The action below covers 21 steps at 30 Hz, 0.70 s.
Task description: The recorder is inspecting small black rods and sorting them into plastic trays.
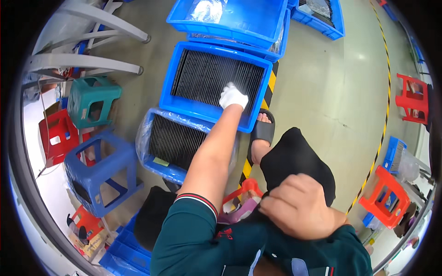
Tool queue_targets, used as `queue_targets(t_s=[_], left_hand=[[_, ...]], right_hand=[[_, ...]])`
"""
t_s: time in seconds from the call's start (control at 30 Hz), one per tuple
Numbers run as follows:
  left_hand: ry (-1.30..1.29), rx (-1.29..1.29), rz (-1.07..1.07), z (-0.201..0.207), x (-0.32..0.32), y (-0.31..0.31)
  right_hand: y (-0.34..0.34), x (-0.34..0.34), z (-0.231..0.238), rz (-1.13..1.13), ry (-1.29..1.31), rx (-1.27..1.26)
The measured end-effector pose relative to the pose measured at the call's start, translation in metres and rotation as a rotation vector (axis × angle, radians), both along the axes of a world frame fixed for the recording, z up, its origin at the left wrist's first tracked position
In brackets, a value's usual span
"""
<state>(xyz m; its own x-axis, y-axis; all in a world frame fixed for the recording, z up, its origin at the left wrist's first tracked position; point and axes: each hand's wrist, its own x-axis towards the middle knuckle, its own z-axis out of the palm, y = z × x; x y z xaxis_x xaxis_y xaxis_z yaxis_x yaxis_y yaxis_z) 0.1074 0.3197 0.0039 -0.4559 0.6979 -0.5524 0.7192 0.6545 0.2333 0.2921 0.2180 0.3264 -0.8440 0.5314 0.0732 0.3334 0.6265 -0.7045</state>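
Observation:
My left hand [233, 96], in a white glove, reaches into a blue bin [193, 106] and touches the rows of thin black strips [209, 73] packed in it. Its fingers look drawn together over the strips; the fingertips hide what they may be gripping. Bare and slightly blurred, my right hand [298, 202] is held near my body above my black-clad knee. Its fingers are curled in, and whatever may be inside them is hidden.
A second blue bin [159, 169], lined with clear plastic, holds more strips nearer me. Stacked blue bins [230, 34] stand beyond. Teal [94, 101] and blue stools [103, 172] are at left, a red stool [386, 198] at right. Striped tape [272, 83] marks the floor.

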Motion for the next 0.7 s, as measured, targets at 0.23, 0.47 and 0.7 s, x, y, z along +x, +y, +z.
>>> queue_targets(t_s=[0.23,0.47,0.7], left_hand=[[0.184,-0.022,-0.183,-0.023,0.014,0.03],[0.081,-0.002,-0.252,-0.029,-0.01,0.034],[0.085,0.048,-0.313,-0.033,-0.017,0.036]], right_hand=[[0.019,0.001,0.002,-0.064,0.065,-0.099],[0.024,0.003,0.001,-0.101,0.119,-0.191],[0.025,0.0,0.001,-0.12,0.137,-0.205]])
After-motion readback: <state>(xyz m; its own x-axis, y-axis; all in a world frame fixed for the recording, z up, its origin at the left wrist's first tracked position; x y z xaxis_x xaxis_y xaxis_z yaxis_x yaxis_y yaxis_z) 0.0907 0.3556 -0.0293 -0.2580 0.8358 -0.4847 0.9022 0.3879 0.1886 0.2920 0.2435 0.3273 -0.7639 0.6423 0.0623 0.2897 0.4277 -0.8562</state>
